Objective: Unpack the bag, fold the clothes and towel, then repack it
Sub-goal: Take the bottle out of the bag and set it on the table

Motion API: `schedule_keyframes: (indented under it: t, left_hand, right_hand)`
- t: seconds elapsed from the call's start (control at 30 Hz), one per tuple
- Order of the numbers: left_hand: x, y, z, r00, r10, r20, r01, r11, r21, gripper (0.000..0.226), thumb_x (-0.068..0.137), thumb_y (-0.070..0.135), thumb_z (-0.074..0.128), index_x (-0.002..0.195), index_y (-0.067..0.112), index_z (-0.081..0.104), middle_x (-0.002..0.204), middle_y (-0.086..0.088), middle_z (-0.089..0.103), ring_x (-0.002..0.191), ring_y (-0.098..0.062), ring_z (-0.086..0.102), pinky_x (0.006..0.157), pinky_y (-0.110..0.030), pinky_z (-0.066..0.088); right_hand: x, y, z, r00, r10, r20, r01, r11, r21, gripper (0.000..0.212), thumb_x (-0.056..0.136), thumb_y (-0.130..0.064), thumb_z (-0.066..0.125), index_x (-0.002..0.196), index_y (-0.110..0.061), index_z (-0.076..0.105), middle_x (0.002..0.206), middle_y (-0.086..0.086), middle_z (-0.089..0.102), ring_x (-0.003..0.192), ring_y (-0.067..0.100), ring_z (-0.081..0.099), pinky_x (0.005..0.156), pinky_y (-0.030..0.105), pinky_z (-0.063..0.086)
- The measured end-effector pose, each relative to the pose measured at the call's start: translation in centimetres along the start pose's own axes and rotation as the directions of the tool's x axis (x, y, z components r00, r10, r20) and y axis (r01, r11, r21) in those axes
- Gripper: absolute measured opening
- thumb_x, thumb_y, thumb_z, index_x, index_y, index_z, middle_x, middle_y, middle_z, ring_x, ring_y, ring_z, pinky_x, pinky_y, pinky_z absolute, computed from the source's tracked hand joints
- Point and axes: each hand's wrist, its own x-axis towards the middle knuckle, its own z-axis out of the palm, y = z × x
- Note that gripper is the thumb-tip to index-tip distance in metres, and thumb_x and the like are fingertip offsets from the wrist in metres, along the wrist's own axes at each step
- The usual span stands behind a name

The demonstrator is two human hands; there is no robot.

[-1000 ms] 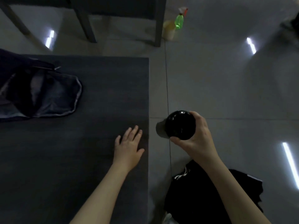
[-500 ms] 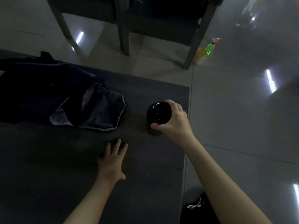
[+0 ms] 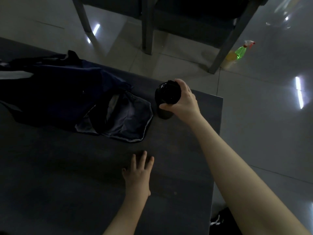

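Gripping a black bottle [image 3: 166, 97] — body mostly hidden — right hand [image 3: 185, 101].

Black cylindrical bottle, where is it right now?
Head view: the bottle stands far right on the dark table, its top gripped by the right hand, just right of the open navy bag.

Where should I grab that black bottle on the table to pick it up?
Probably round the top of the black bottle, from above and the right: it stands upright, and the bag lies close on its left. The right hand grips it that way.
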Motion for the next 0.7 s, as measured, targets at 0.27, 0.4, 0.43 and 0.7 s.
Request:
schedule_keyframes:
  t: [0.27, 0.4, 0.43, 0.7]
  left_hand:
    - [0.0, -0.1, -0.4, 1.000, -0.001, 0.006, 0.001, 1.000, 0.025, 0.117, 0.073, 0.032, 0.079, 0.150, 0.037, -0.009, 0.156, 0.005, -0.026, 0.145, -0.033, -0.014, 0.112, -0.060, 0.021]
    - [-0.5, -0.1, -0.8, 1.000, 0.006, 0.022, -0.006, 0.999, 0.045, 0.118, 0.073, 0.034, 0.079, 0.149, 0.037, -0.011, 0.156, 0.005, -0.026, 0.145, -0.032, -0.013, 0.111, -0.058, 0.024]
    - [-0.7, 0.0, -0.7, 1.000, 0.010, 0.012, -0.011, 0.998, 0.057, 0.116, 0.075, 0.034, 0.078, 0.150, 0.035, -0.011, 0.156, 0.004, -0.025, 0.145, -0.032, -0.012, 0.112, -0.057, 0.024]
    - [-4.5, 7.3, 2.3, 0.927, 0.266, -0.264, -0.275, 0.961, 0.000, 0.065, 0.096, 0.037, 0.048, 0.152, 0.024, 0.016, 0.159, 0.004, 0.012, 0.146, -0.017, 0.011, 0.118, -0.038, 0.016]
  right_hand:
    - [-7.6, 2.6, -1.2, 0.999, 0.028, -0.022, -0.025, 0.993, 0.114, 0.090, 0.081, -0.040, 0.071, 0.151, -0.025, 0.017, 0.154, -0.006, 0.028, 0.140, 0.008, 0.026, 0.112, 0.025, 0.024]
    - [-15.6, 6.6, -2.0, 0.995, 0.089, -0.053, -0.080, 0.986, 0.149, 0.069, 0.086, -0.031, 0.067, 0.146, -0.021, 0.033, 0.144, -0.002, 0.045, 0.133, 0.013, 0.041, 0.110, 0.037, 0.036]
    - [-17.3, 7.5, -2.1, 0.992, 0.114, -0.050, -0.105, 0.983, 0.149, 0.067, 0.086, -0.032, 0.066, 0.144, -0.020, 0.036, 0.142, -0.001, 0.048, 0.131, 0.013, 0.043, 0.108, 0.039, 0.038]
    - [-27.6, 14.1, -3.7, 0.950, 0.313, -0.018, -0.311, 0.948, 0.060, 0.052, 0.092, -0.031, 0.059, 0.139, -0.015, 0.045, 0.138, 0.002, 0.051, 0.128, 0.018, 0.046, 0.105, 0.034, 0.039]
